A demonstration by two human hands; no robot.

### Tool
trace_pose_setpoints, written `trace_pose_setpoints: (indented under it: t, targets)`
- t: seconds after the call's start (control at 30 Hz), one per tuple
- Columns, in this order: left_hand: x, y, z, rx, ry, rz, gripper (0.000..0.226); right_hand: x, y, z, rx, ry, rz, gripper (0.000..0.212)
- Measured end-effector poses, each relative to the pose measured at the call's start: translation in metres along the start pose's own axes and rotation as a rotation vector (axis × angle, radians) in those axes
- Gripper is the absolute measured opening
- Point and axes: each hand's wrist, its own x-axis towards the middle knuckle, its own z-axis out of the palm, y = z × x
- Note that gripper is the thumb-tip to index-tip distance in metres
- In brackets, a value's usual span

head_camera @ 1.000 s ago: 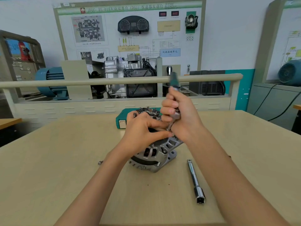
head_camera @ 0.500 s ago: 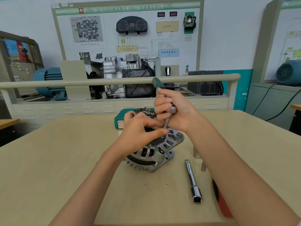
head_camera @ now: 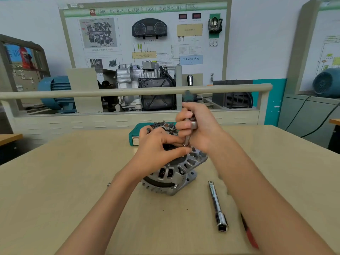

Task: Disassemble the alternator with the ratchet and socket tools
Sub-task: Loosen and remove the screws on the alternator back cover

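A pale wooden tabletop fills the bottom of the view. Past its far edge stands a cream bench with a long round rail running across it. On the bench sit a silver and black engine part and a blue motor. Behind them a big white board hangs on the white wall. It has drawings, wires and a car dial on it. A strip of the wall near the bench is painted teal. At the right is another board, a second blue motor and black cables. At the left stands a grey cabinet. The room is bright with even light.
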Motion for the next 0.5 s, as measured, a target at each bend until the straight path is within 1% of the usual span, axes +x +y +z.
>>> trace_pose_setpoints:
  t: [0.07,0.1,0.13,0.17,0.2,0.3,0.33,0.37,0.4,0.43,0.5]
  targets:
    - [0.0,0.0,-0.001,-0.015,-0.004,-0.003,0.016,-0.001,-0.009,-0.005,-0.071,-0.182,0.138,0.035]
    - [0.001,-0.001,-0.001,-0.024,-0.004,-0.01,0.011,-0.002,-0.01,-0.006,-0.099,-0.218,0.155,0.035]
    - [0.001,-0.001,-0.001,-0.032,-0.003,-0.02,0.005,-0.003,-0.009,-0.006,-0.109,-0.217,0.143,0.035]
    - [0.001,-0.002,0.0,-0.036,0.005,-0.023,0.002,-0.005,-0.005,-0.004,-0.094,-0.173,0.091,0.034]
    - [0.0,-0.002,0.0,-0.039,0.014,-0.022,0.004,-0.005,0.002,0.0,-0.051,-0.08,-0.007,0.033]
    - [0.001,-0.002,0.002,-0.037,0.033,-0.031,0.009,-0.009,0.026,0.007,0.189,0.336,-0.433,0.028]
    - [0.001,-0.002,0.002,-0.029,0.033,-0.037,0.012,-0.009,0.03,0.007,0.256,0.413,-0.525,0.027]
    - [0.0,-0.002,0.002,-0.024,0.031,-0.04,0.013,-0.008,0.032,0.006,0.289,0.429,-0.553,0.027]
    - [0.0,-0.001,0.002,-0.024,0.028,-0.039,0.014,-0.008,0.03,0.005,0.289,0.407,-0.524,0.027]
    - [0.0,-0.001,0.002,-0.022,0.025,-0.032,0.012,-0.007,0.026,0.005,0.265,0.359,-0.455,0.028]
    - [0.001,0.001,0.001,-0.009,0.019,-0.018,0.012,-0.004,0.015,0.001,0.179,0.213,-0.259,0.03]
